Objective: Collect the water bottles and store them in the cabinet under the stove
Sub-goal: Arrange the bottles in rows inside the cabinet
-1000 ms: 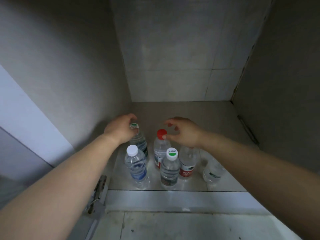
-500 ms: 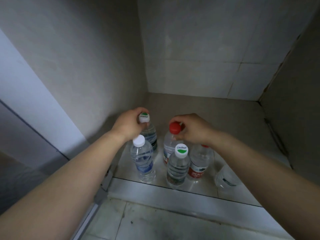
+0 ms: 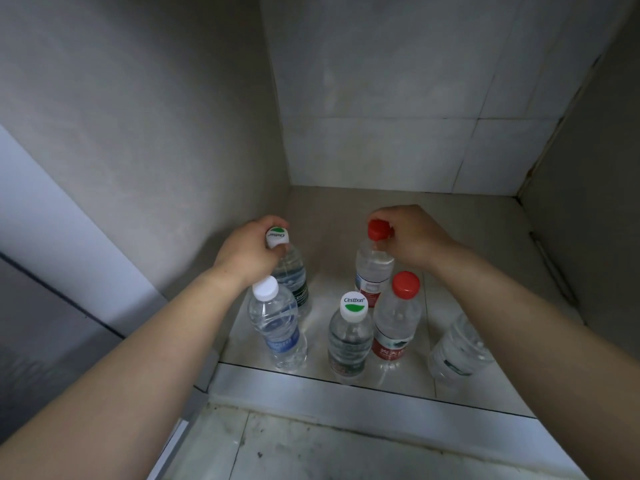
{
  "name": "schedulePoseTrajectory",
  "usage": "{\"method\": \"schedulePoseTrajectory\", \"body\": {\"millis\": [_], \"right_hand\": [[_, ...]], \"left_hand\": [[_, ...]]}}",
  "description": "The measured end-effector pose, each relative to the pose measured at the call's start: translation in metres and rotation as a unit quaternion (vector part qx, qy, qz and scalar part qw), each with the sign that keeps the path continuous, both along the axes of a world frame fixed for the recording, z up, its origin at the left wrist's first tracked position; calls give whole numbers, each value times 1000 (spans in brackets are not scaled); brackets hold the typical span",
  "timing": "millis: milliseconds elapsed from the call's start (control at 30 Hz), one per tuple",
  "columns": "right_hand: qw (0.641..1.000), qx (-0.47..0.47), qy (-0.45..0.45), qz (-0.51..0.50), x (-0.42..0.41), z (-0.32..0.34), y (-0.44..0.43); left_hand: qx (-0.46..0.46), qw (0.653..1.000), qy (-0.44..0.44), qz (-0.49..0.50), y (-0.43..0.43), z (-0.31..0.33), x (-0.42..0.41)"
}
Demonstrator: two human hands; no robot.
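While other clear plastic water bottles (image 3: 349,337) sit near the front edge of the grey tiled cabinet (image 3: 467,244), the left hand (image 3: 249,252) grips a green-and-white-capped clear bottle (image 3: 290,271) by its neck and the right hand (image 3: 412,237) pinches the lid of a red-capped clear bottle (image 3: 372,268) (both bottles deeper inside). Storing looks nearly done; letting go remains.

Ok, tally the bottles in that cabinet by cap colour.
Red-capped bottles: 2
White-and-green-capped bottles: 2
Plain white-capped bottle: 1
Bottle with cap out of sight: 1
Total: 6
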State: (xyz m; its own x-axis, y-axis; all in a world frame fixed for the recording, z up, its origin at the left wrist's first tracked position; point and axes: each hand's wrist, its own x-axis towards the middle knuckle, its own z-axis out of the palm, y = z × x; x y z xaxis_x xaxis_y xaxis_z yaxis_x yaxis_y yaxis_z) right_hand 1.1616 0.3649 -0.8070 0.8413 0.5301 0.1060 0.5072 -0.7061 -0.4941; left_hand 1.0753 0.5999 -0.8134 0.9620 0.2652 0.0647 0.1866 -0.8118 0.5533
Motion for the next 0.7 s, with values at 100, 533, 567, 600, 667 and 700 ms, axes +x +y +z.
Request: {"method": "schedulePoseTrajectory", "body": {"millis": [100, 533, 567, 600, 667, 700], "right_hand": [[1000, 6, 12, -23, -1, 4, -7], [997, 12, 16, 68, -56, 46, -15], [996, 7, 40, 78, -63, 47, -14], [994, -5, 58, 90, -70, 46, -12], [989, -36, 80, 120, -81, 41, -8], [986, -52, 88, 134, -86, 39, -6]], "left_hand": [[-11, 1000, -4, -1, 0, -1, -1], [0, 1000, 2, -30, 3, 11, -16], [-5, 1000, 6, -27, 4, 12, -20], [-9, 1000, 14, -25, 5, 13, -23], [-22, 999, 29, -25, 6, 16, -29], [-28, 999, 36, -26, 7, 18, -32]]}}
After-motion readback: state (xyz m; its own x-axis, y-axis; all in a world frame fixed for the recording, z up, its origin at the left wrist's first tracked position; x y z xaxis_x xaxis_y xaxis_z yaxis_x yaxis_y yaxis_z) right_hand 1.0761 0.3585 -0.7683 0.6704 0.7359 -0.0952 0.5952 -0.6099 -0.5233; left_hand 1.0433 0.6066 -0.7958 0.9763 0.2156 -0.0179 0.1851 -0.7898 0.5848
